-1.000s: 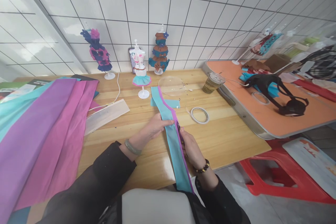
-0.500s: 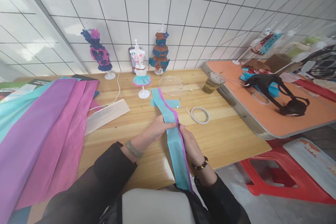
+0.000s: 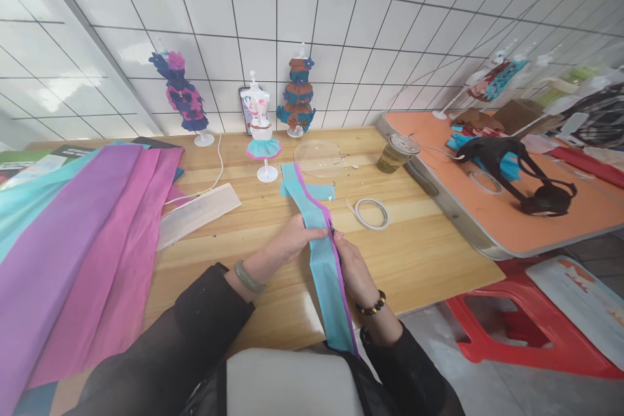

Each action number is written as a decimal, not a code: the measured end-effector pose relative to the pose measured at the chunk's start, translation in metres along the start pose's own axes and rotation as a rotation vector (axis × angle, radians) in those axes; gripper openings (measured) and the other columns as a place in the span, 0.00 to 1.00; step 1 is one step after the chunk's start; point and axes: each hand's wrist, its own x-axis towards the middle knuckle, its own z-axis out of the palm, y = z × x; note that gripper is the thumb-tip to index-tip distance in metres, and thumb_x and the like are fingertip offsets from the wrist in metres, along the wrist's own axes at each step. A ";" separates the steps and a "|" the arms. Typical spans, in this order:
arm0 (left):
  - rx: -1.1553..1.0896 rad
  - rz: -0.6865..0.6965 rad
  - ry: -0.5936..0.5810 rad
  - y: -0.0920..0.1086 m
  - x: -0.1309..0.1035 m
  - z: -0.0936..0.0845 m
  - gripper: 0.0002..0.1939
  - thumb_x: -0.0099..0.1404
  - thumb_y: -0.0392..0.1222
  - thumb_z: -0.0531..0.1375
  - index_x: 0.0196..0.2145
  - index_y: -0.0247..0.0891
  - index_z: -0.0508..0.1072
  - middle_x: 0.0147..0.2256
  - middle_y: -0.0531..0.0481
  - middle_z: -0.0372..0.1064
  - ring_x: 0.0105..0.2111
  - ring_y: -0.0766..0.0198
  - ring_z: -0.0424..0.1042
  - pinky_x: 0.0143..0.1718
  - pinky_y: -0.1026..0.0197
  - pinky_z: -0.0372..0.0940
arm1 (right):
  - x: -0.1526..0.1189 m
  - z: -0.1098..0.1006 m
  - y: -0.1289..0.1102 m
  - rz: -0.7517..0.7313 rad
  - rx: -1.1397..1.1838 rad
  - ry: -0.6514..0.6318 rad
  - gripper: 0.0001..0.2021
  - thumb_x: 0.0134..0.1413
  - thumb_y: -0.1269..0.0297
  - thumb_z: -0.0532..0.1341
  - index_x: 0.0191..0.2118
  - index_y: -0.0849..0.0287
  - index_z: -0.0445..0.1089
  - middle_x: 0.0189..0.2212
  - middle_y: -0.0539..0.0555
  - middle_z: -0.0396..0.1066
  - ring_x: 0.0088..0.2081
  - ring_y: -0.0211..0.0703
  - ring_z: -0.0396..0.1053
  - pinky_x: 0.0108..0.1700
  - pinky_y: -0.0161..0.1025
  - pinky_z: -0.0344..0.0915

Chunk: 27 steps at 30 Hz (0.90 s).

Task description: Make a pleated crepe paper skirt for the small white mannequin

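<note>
A long turquoise strip (image 3: 325, 273) with a purple border along its right side runs from the table down to my lap. It looks like thin cloth or crepe paper. My left hand (image 3: 295, 237) is closed on the strip's left side, thumb lying across the top. At the purple border my right hand (image 3: 353, 266) is closed, its fingertips almost touching the left thumb. A small dark tool (image 3: 332, 229) shows at the right fingertips; most of it is hidden by the hand. Beneath the far end of the strip lies a short turquoise piece (image 3: 319, 192).
A roll of narrow tape (image 3: 371, 214), a clear disc (image 3: 318, 159) and a lidded cup (image 3: 397, 153) lie to the right. Small dressed mannequins (image 3: 263, 123) stand along the wall. Pink and purple sheets (image 3: 82, 240) cover the left. A red stool (image 3: 507, 325) stands right.
Hardly anything differs. Both hands keep their places on the strip, with only a tiny shift of the right fingertips and the dark tool.
</note>
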 end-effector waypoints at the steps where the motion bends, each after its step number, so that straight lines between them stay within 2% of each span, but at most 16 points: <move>1: 0.004 -0.002 0.000 0.000 0.000 0.000 0.17 0.48 0.40 0.69 0.35 0.31 0.72 0.36 0.41 0.75 0.37 0.54 0.74 0.44 0.51 0.65 | 0.000 0.000 0.000 0.001 0.001 -0.001 0.22 0.60 0.47 0.48 0.30 0.58 0.68 0.29 0.52 0.72 0.33 0.43 0.64 0.39 0.39 0.59; 10: -0.028 0.003 0.004 -0.003 0.001 0.000 0.18 0.47 0.38 0.69 0.36 0.31 0.73 0.36 0.42 0.75 0.37 0.55 0.73 0.43 0.52 0.65 | 0.001 0.000 0.001 0.020 -0.006 0.000 0.23 0.59 0.46 0.48 0.30 0.58 0.71 0.27 0.53 0.72 0.33 0.45 0.66 0.39 0.40 0.61; 16: -0.065 -0.005 0.025 -0.005 0.003 -0.001 0.16 0.46 0.36 0.69 0.35 0.32 0.74 0.35 0.45 0.75 0.36 0.58 0.72 0.43 0.53 0.64 | 0.001 0.000 0.001 0.011 0.004 -0.022 0.25 0.58 0.44 0.49 0.38 0.59 0.74 0.31 0.55 0.75 0.38 0.48 0.68 0.46 0.42 0.61; 21: -0.068 -0.005 0.047 -0.005 0.003 -0.001 0.16 0.45 0.35 0.70 0.34 0.33 0.74 0.33 0.47 0.74 0.34 0.60 0.72 0.41 0.55 0.64 | 0.002 -0.001 0.001 0.013 -0.026 -0.014 0.26 0.58 0.43 0.49 0.36 0.60 0.75 0.29 0.54 0.75 0.39 0.49 0.69 0.49 0.42 0.59; 27: -0.090 0.008 0.020 -0.006 0.002 -0.001 0.16 0.46 0.36 0.70 0.35 0.33 0.74 0.33 0.48 0.74 0.34 0.61 0.72 0.41 0.56 0.64 | 0.002 0.001 -0.002 0.002 -0.012 -0.003 0.26 0.58 0.44 0.50 0.41 0.62 0.74 0.36 0.55 0.76 0.40 0.47 0.69 0.49 0.41 0.59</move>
